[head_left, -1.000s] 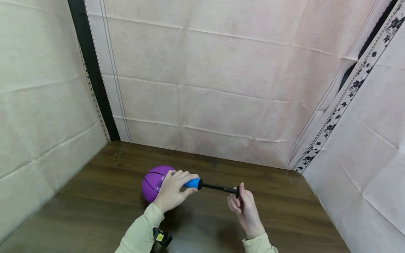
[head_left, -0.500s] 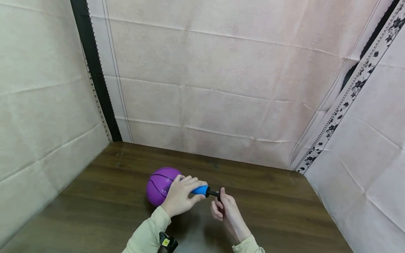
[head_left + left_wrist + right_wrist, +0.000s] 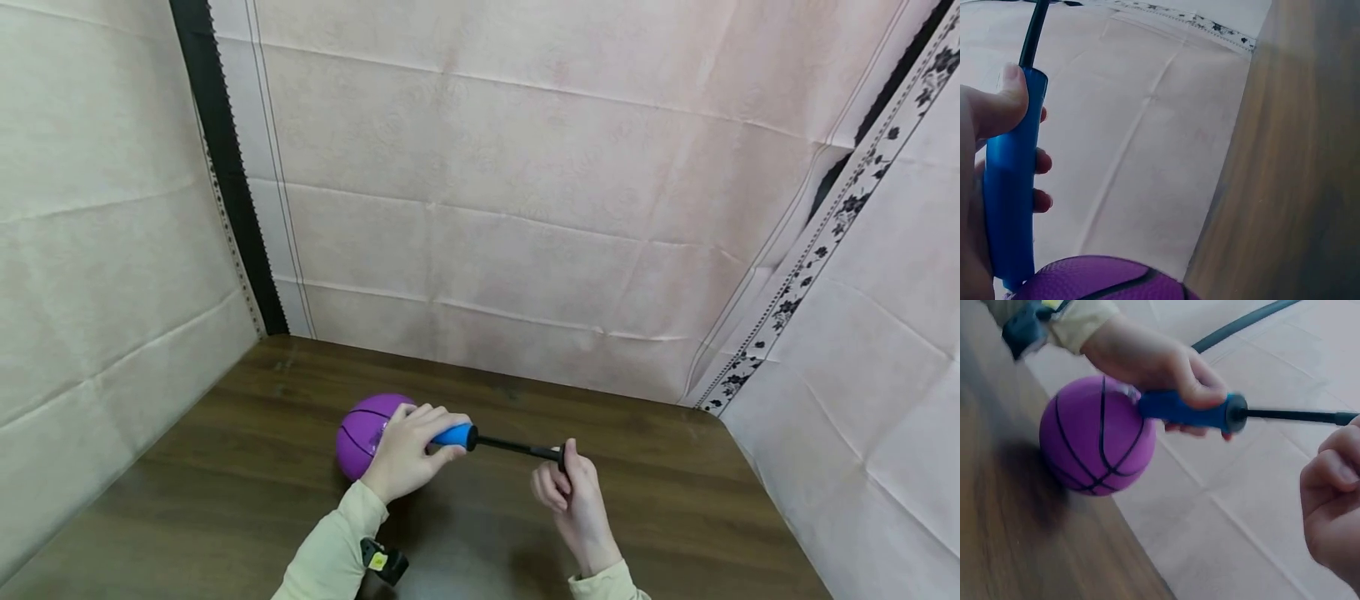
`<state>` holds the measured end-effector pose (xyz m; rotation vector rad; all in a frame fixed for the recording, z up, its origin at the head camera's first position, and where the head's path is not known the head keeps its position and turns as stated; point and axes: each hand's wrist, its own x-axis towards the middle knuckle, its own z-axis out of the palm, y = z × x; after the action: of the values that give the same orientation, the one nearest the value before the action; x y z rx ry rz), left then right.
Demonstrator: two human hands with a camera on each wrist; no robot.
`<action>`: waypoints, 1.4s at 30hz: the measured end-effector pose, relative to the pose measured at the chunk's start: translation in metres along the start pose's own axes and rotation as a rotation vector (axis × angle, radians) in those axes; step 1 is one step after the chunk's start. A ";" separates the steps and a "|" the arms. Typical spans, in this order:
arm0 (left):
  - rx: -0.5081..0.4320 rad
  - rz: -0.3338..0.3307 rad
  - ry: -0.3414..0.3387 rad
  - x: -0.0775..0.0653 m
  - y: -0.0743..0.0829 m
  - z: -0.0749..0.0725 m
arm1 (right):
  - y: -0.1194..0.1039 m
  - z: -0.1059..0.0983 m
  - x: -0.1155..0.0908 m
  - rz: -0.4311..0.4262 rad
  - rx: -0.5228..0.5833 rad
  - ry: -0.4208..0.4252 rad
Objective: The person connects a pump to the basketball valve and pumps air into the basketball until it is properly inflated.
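Observation:
A purple ball with black lines [image 3: 362, 437] sits on the wooden table, left of my hands. My left hand [image 3: 412, 450] grips the blue barrel of a hand pump [image 3: 453, 435]. In the left wrist view my thumb lies along the blue barrel [image 3: 1010, 200], whose lower end meets the ball [image 3: 1110, 278]. The right wrist view shows the pump [image 3: 1191, 411] against the side of the ball [image 3: 1097, 437]. My right hand [image 3: 577, 500] holds the black handle at the end of the pump's drawn-out rod [image 3: 517, 447], fingers curled.
The brown wooden table [image 3: 247, 467] spreads under both hands. Pale creased cloth [image 3: 480, 208] hangs behind it and on both sides. A black device [image 3: 386, 562] is strapped at my left wrist.
Half a second ago the rod was mostly pushed in; now my right hand has drawn it out to the right. The ball and left hand have shifted slightly left.

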<state>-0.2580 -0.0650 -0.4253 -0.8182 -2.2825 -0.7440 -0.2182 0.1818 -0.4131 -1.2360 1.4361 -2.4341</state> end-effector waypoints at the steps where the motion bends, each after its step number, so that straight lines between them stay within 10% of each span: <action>1: 0.001 0.005 0.003 0.000 0.001 0.001 | 0.001 0.001 0.000 0.009 -0.012 -0.002; 12: 0.059 0.047 -0.019 -0.003 0.022 0.012 | 0.036 0.011 -0.005 0.337 -0.106 0.128; 18: -0.045 0.045 -0.065 0.002 0.020 0.009 | 0.020 0.011 -0.002 0.273 -0.130 0.139; 29: 0.014 0.012 0.002 0.000 0.006 0.002 | -0.005 0.000 -0.001 -0.095 -0.056 0.051; 42: -0.039 0.091 -0.001 -0.001 0.018 0.016 | 0.029 0.018 -0.001 0.141 -0.135 0.180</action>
<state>-0.2501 -0.0432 -0.4312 -0.9339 -2.2217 -0.7491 -0.2149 0.1532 -0.4316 -0.9195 1.6959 -2.4415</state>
